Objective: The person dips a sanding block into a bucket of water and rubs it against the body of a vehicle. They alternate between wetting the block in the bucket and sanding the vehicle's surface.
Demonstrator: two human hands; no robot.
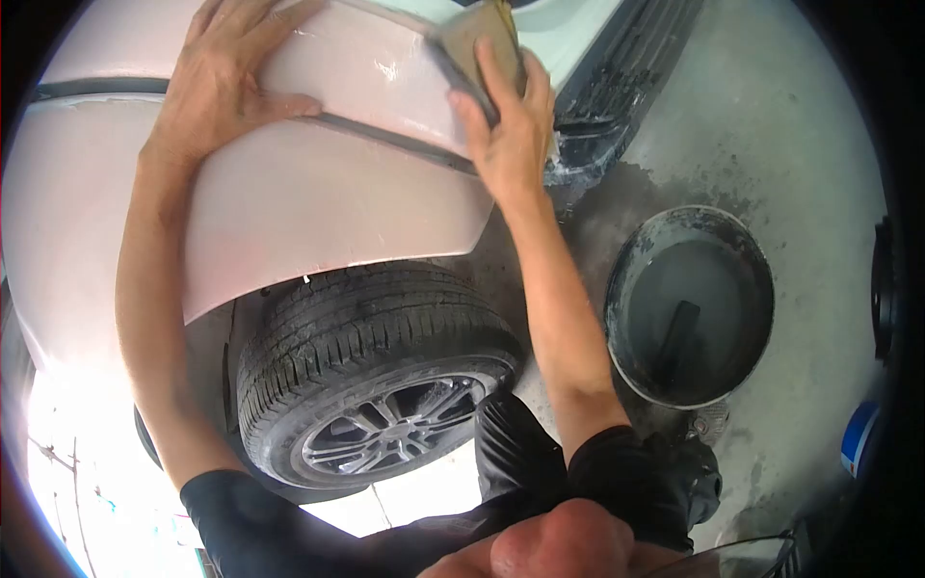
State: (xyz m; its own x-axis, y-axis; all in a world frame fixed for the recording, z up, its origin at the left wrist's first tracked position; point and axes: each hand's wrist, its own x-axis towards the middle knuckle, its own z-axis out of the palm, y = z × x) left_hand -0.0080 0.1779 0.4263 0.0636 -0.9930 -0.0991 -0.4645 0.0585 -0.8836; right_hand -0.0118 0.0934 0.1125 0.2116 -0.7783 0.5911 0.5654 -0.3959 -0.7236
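Head view: one block (461, 44) in right fingers (488, 65), left fingers (275, 31) spread on one panel (361, 72), one bucket (689, 223) near

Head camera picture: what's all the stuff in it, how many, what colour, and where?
car panels: at least two, pale pinkish-white, upper left
block: one, brown, upper middle
trim: one stretch, black, right of the block
tyre: one, black, below the panels
wheel rim: one, grey, inside the tyre
tub: one, dark, right
liquid: grey, in the tub
long thing: one, black, in the tub
blue thing: one, right edge
floor: one, grey, right
sleeves: two, black, bottom
left hand: one, bare, on the panels
right hand: one, bare, holding the block
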